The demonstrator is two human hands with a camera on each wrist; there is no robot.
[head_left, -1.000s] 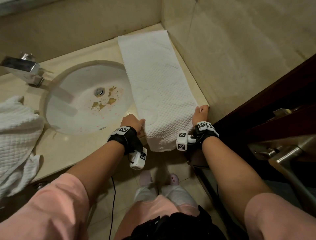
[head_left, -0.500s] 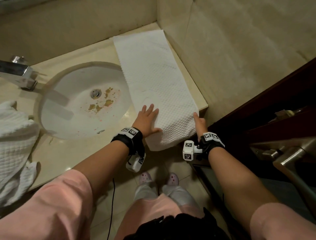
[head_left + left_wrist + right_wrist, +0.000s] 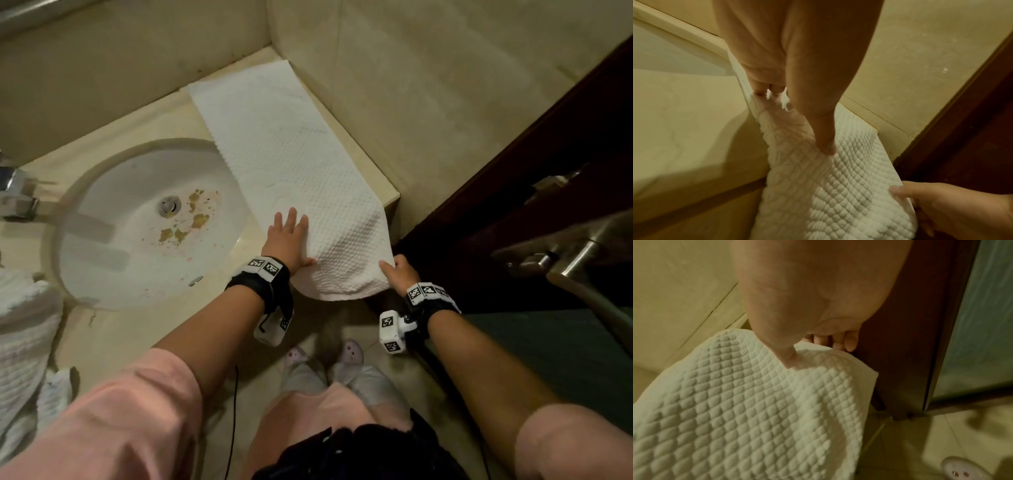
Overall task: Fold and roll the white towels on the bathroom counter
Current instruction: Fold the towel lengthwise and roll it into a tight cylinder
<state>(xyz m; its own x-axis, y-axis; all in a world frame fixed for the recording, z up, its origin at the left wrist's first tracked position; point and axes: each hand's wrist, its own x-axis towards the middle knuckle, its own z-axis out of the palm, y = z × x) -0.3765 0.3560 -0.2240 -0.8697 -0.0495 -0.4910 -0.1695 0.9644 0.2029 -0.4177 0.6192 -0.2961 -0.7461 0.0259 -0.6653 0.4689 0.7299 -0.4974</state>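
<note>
Beside the stained sink (image 3: 102, 274), left hand (image 3: 287, 240) presses flat on the towel (image 3: 291, 154); right hand (image 3: 399, 274) pinches its corner.

Under the left hand (image 3: 289, 240) and pinched at its near corner by the right hand (image 3: 399, 275), the towel (image 3: 294, 164) is plain white with a quilted diamond waffle pattern. Left of the left hand, the sink basin (image 3: 113, 260) is white, blotched with yellow-brown stains around its silver drain (image 3: 169, 205). The counter (image 3: 113, 329) around it is cream marble with faint veins. Far to the left, a second heap of towels (image 3: 24, 325) is white, also waffled. Both wrists carry black bands with black-and-white square markers. The sleeves are pink. Right of the right hand the door frame (image 3: 513, 192) is dark reddish-brown, perhaps wood.
</note>
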